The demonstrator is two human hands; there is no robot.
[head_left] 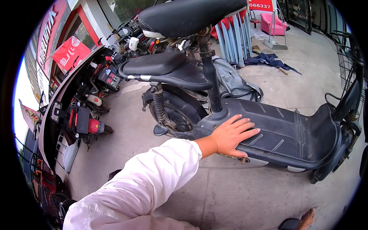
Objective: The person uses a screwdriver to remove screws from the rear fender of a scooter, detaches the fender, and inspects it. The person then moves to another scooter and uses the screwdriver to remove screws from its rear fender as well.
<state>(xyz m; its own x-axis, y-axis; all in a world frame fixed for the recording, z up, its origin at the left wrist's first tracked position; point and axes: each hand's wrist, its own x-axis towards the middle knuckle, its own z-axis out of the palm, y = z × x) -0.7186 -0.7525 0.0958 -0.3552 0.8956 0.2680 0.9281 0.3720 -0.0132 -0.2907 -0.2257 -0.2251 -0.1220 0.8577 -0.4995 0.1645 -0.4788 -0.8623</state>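
My left hand (pixel 232 137), in a white sleeve, lies palm down on the black footboard (pixel 283 132) of an electric scooter. Its fingers are spread and point right, and nothing is in them. The thumb reaches down over the footboard's near edge, close to a small rusty fitting (pixel 243 159). Left of the hand are the scooter's rear wheel (pixel 176 111) and a coil spring (pixel 158 101). The black saddle (pixel 191 17) rises above on a post, with a padded rear seat (pixel 155 63) lower behind it. At the lower right edge, a cut-off bit of skin may be my right hand (pixel 306 219); its fingers are unclear.
Several parked scooters (pixel 92 99) line the left side. Beyond the footboard lie a grey cover (pixel 234 78) and a dark blue cloth (pixel 270 62), near folded blue poles (pixel 232 40). A pink armchair (pixel 273 23) stands farther back. A wire basket (pixel 345 61) hangs at the right.
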